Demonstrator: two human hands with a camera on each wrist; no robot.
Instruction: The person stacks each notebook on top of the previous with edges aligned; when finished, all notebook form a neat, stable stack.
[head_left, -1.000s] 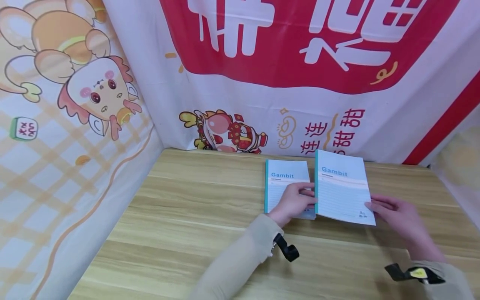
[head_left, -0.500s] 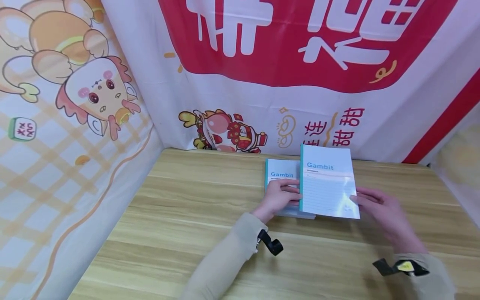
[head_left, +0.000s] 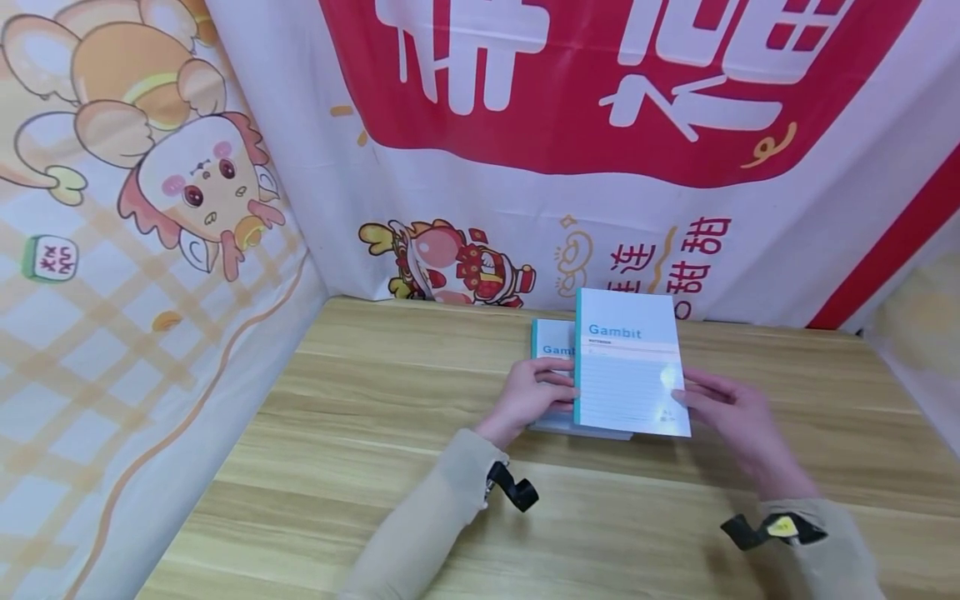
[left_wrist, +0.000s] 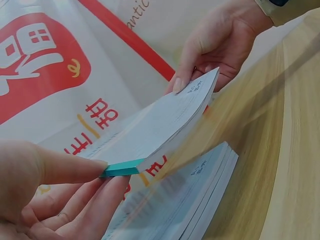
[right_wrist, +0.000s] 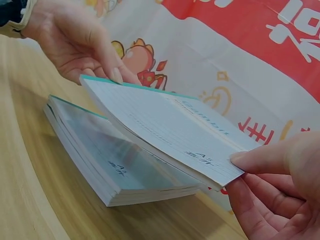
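A pale blue "Gambit" notebook (head_left: 630, 358) with a teal spine is held in the air between both hands. My left hand (head_left: 528, 390) pinches its spine edge, thumb on top and fingers beneath. My right hand (head_left: 723, 408) pinches the opposite edge near the lower corner, as the right wrist view also shows. Below it lies a stack of matching notebooks (right_wrist: 110, 155) on the table, with a visible gap between the held notebook and the stack. From the head, the held notebook covers most of the stack's right side.
The wooden table (head_left: 390, 400) meets a white and red printed cloth (head_left: 465, 192) just behind the stack. Another cloth with cartoon animals (head_left: 172, 167) hangs along the left. Each wrist wears a black strap mount (head_left: 513, 487).
Both hands have carried the notebook leftward, from beside the stack to over it. The stack itself stays put.
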